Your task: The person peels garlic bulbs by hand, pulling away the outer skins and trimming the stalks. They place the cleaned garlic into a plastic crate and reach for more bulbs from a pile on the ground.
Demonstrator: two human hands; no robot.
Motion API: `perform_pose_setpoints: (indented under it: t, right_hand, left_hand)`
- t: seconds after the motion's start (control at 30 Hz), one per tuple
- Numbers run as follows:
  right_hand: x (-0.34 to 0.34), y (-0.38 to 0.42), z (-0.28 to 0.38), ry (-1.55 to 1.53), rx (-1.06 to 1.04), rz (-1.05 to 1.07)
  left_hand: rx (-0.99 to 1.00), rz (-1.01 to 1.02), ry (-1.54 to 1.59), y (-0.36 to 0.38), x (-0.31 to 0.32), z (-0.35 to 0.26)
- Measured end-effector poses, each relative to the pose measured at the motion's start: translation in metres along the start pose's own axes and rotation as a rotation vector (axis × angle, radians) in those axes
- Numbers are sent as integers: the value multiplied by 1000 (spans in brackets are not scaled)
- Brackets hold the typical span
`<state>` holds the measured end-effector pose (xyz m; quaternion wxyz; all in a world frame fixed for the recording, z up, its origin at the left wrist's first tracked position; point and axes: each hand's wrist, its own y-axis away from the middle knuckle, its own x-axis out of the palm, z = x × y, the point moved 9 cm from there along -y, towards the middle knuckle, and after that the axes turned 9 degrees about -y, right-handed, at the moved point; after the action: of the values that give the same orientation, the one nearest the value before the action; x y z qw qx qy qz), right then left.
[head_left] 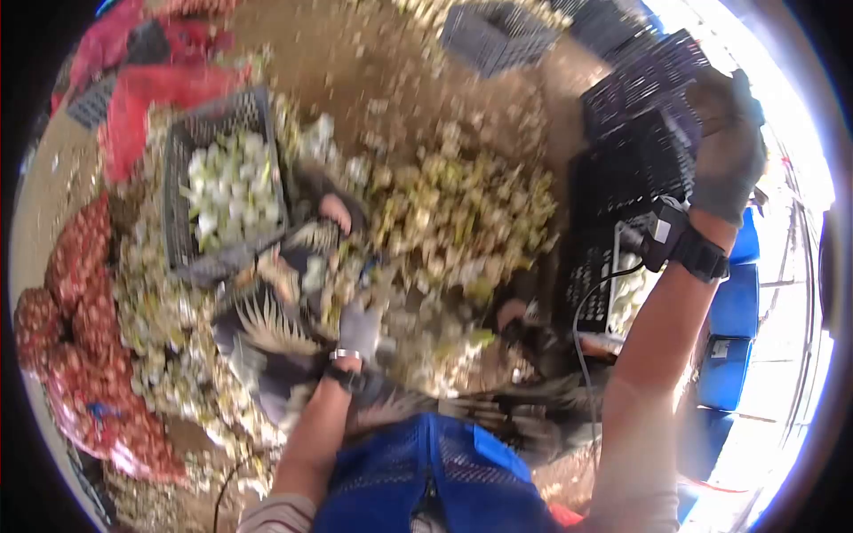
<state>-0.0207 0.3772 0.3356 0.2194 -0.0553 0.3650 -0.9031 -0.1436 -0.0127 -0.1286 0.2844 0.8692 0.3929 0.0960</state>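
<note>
My right hand (729, 151), in a grey glove with a black wrist device, is raised at the right. Its fingers curl over the edge of the top black plastic crate (644, 84) of a stack. My left hand (360, 327), also gloved and wearing a wristband, is down by my lap among a heap of pale bulbs and husks (453, 213). Blur hides whether it holds anything. A grey crate (182, 147) filled with white peeled bulbs (233, 186) stands tilted to the left of that hand.
Red mesh sacks (75, 293) full of bulbs lie along the left, with more red netting (151, 89) at the top left. Another grey crate (493, 35) sits at the top. Blue crates (733, 302) stand at the right. Bare feet (336, 211) rest in the pile.
</note>
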Motion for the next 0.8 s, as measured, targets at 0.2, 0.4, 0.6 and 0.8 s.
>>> perform_pose_setpoints:
  t: [0.2,0.4,0.6,0.8]
  right_hand:
    - [122,212,-173,98,547,168]
    - [203,369,-306,709,836,628]
    - [229,379,-382,773,1043,710]
    - [203,403,-277,-349,1172,558]
  left_hand:
    - [-35,6,67,-14,4,27]
    - [-62,-114,104,-25,-3,12]
    - [-12,-116,-52,-40,-1,17]
    - [338,-117,-162,-36,1,-38]
